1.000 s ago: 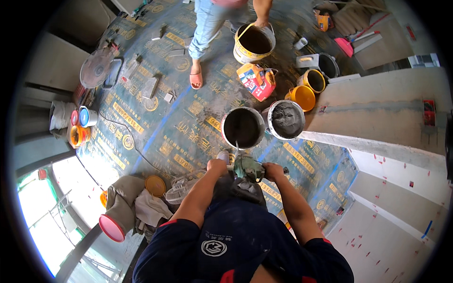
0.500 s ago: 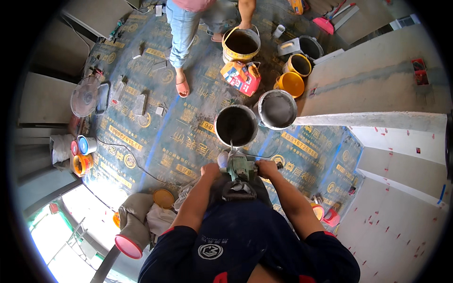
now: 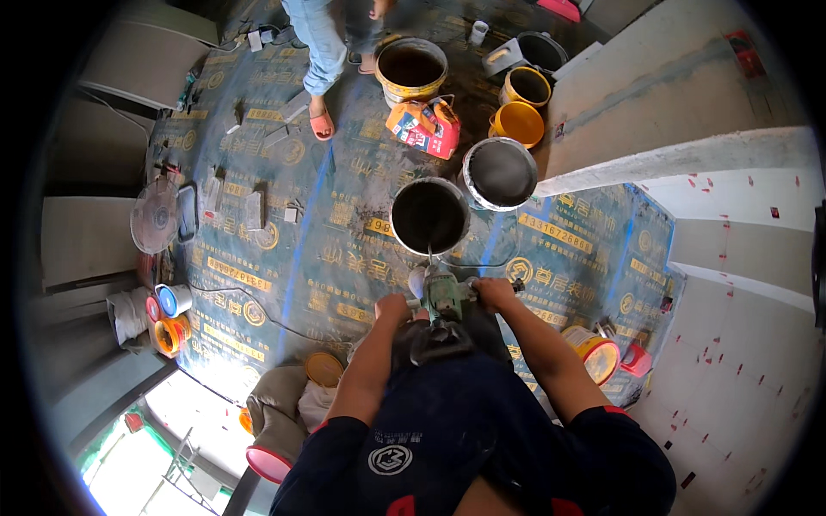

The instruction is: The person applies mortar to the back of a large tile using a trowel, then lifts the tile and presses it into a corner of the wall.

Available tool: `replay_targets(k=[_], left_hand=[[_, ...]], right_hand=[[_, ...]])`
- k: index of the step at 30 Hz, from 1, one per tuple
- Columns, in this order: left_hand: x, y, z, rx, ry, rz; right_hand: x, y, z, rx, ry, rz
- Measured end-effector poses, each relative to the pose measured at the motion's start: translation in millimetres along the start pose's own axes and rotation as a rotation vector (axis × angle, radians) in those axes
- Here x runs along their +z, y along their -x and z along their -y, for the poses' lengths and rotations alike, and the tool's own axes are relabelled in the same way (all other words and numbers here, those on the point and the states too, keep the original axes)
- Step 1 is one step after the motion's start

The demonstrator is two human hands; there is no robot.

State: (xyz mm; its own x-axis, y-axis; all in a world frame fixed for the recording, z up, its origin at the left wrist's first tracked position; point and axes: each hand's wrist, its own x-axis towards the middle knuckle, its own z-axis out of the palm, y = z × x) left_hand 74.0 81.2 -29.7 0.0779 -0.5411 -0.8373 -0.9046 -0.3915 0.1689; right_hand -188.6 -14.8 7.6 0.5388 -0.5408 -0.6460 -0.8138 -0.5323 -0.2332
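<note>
Both my hands grip a green electric mixer (image 3: 444,294) held in front of my body. My left hand (image 3: 390,310) is closed on its left handle, my right hand (image 3: 492,292) on its right handle. The metal shaft runs down into a bucket (image 3: 428,215) with a very dark interior; what the shaft's end does there is hidden. Just right of and beyond that bucket stands a white bucket of grey mix (image 3: 500,172). Behind them lie a red and orange bag (image 3: 424,127) and a yellow-white bucket with dark contents (image 3: 411,70).
A co-worker's legs (image 3: 318,47) and hand (image 3: 377,9) are at the top. Yellow buckets (image 3: 516,125) line the right half-wall (image 3: 628,95). Pails (image 3: 172,301), a cable (image 3: 258,314) and a round clear object (image 3: 155,215) are left. Folded grey material (image 3: 275,404) lies low left.
The co-worker's hand has left the bucket handle and is higher, partly out of view. My view has shifted, so the floor items sit higher. My hands still hold the mixer over the near bucket.
</note>
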Motion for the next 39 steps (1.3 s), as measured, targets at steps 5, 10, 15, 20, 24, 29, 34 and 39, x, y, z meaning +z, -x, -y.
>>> replay_targets(k=[5,10,15,20,24,29,34,39], left_hand=[[-4,-3,-2,0.025,-0.037,0.044],[-4,-2,1,0.05,-0.046,-0.015],[-10,5,-5,0.049,-0.053,0.024],[5,2,6,0.038,-0.034,-0.003],[4,3,-1,0.043,-0.012,0.018],[17,2,1,0.007,0.044,-0.009],[28,-1,7,0.023,0.084,0.022],[23,10,7,-0.032,0.144,0.043]], right_hand=[[2,2,-1,0.047,-0.009,0.031],[8,2,-2,0.047,-0.03,0.008],[5,5,-1,0.062,-0.065,0.052],[-2,7,7,0.041,-0.041,0.033],[1,4,0,0.04,-0.036,0.022],[-6,-4,-4,0.017,0.014,0.1],[-14,-9,-3,-0.019,0.079,0.149],[-30,-17,6,-0.003,0.088,0.174]])
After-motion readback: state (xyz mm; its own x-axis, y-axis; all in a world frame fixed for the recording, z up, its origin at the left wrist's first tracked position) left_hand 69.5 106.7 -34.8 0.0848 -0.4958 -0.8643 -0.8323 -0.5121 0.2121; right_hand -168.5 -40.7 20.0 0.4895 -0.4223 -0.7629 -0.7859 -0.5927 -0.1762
